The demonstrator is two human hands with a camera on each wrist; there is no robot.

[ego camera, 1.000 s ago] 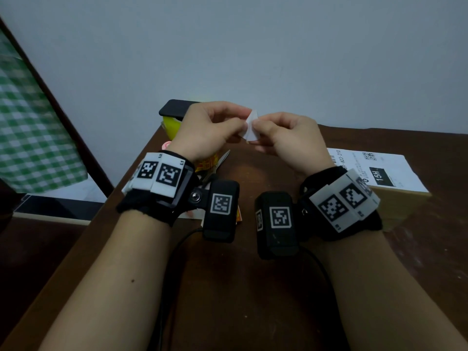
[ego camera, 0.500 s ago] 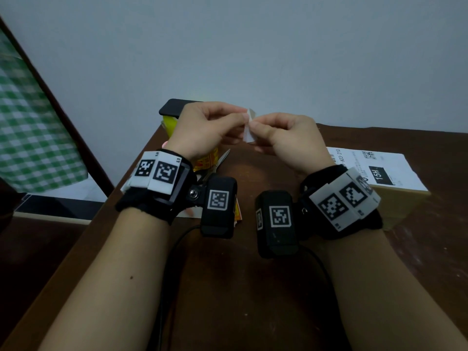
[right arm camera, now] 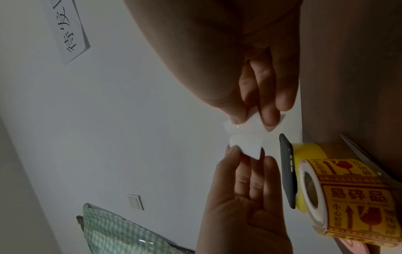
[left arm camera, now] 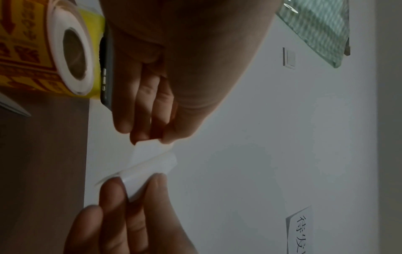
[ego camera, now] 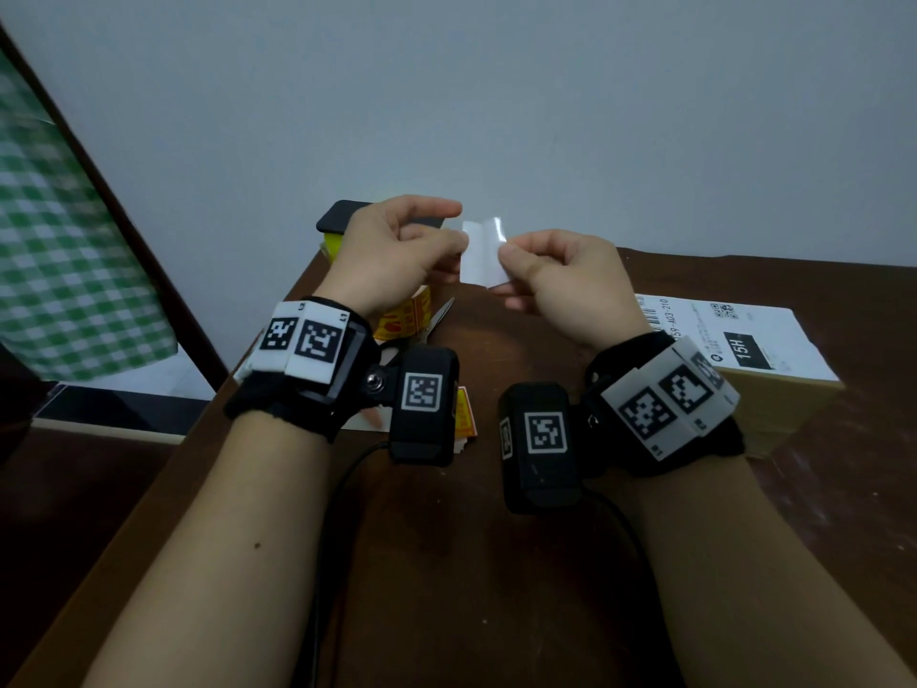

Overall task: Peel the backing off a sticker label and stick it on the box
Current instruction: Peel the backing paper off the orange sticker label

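Filling most of the head view, the dark brown table [ego camera: 496, 588] runs back to a pale wall. Near its right edge lies the cardboard box [ego camera: 774, 389], topped by a white printed shipping label [ego camera: 734, 335], with nothing touching it. Toward the table's far left corner a yellow roll of fragile-warning labels [right arm camera: 348, 202] lies on its side beside a yellow tape roll [right arm camera: 304, 151], against which a dark phone [right arm camera: 287, 171] leans on edge; scissors blades [ego camera: 439, 315] show just beside the rolls. Both hands are raised above the far middle of the table, well clear of the box. The left hand [ego camera: 387, 255] has its grip closed narrowly, thumb and fingertips pinching the left end of the small white sticker label [ego camera: 484, 253]. The right hand [ego camera: 560, 275] pinches the opposite end in the same tight way, its other fingers curled under. Between the two grips the paper spreads into two thin white layers that part at an angle in the left wrist view; which layer is the backing cannot be told.
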